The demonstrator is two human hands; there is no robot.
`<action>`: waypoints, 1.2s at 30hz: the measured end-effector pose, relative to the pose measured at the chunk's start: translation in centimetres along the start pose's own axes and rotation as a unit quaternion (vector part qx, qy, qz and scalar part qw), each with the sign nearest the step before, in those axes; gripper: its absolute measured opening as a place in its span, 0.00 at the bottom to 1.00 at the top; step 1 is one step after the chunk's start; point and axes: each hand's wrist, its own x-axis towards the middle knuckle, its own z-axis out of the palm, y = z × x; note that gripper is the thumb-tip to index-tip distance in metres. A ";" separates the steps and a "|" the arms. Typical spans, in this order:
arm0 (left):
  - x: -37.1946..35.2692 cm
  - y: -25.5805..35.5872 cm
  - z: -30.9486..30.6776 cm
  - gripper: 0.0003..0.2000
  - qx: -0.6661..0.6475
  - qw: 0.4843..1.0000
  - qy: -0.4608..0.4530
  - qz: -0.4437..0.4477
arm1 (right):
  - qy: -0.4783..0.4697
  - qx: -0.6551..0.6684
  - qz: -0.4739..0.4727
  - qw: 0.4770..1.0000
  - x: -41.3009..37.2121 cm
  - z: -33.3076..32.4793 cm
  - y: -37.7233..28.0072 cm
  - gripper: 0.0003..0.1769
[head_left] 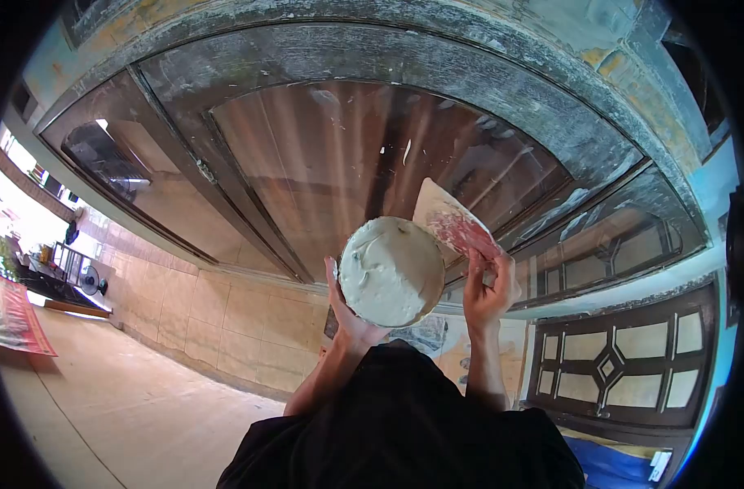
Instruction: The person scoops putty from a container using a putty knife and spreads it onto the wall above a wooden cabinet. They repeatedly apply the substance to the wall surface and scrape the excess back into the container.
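My left hand [351, 316] is wrapped round the left and lower side of a round bowl [426, 259], thumb up along its rim. Thick white paste [380, 287] fills much of the bowl and lies smeared up its inner wall. In my right hand [489, 293], the fingers pinch the red end of a flat putty spreader [453, 217]. Its wide cream blade points up and left, beside the bowl's upper right rim, with reddish stains across the middle. Both hands are in front of my chest, before a brown glazed door panel [331, 155].
A grey, patchily coated frame [306, 53] arches over the brown panels. Tiled flooring [233, 314] runs to the left, where a standing fan [91, 279] and a red patterned cloth [17, 314] appear. A dark panelled door [620, 367] is at the lower right, above blue material [608, 463].
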 end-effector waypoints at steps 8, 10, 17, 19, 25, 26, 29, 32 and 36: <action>-0.1 0.0 0.4 0.40 -0.001 0.999 -0.034 -0.008 | -0.061 -0.013 -0.027 0.998 0.1 0.1 -1.0 0.07; -0.2 0.1 0.4 0.40 0.004 1.000 -0.025 -0.007 | -0.068 -0.029 -0.036 0.997 -0.3 0.0 -0.3 0.09; -0.4 0.1 0.1 0.38 -0.001 1.000 -0.021 -0.007 | 0.004 -0.013 0.029 0.999 -0.3 -0.4 -0.6 0.08; -0.4 0.2 0.0 0.38 0.005 1.000 -0.008 -0.013 | -0.021 -0.020 0.014 0.999 -0.8 -0.9 0.3 0.07; -0.5 -0.1 0.4 0.37 -0.008 0.999 -0.035 -0.015 | -0.052 -0.020 -0.022 0.998 -0.6 -0.6 -1.1 0.07; -0.5 -0.1 0.4 0.37 -0.008 0.999 -0.035 -0.015 | -0.055 -0.030 -0.035 0.997 -0.6 -0.4 -1.2 0.08; -0.6 0.0 0.2 0.37 -0.012 1.000 -0.027 -0.011 | -0.053 -0.025 -0.025 0.998 -0.9 -0.1 -0.9 0.08; -0.6 0.0 -0.1 0.38 -0.020 0.999 -0.033 -0.010 | -0.023 -0.052 -0.020 0.998 -1.1 -0.4 -0.3 0.08; -0.8 0.1 0.2 0.38 -0.004 0.999 -0.028 -0.016 | -0.003 -0.040 0.008 0.999 -0.8 -0.6 -0.4 0.09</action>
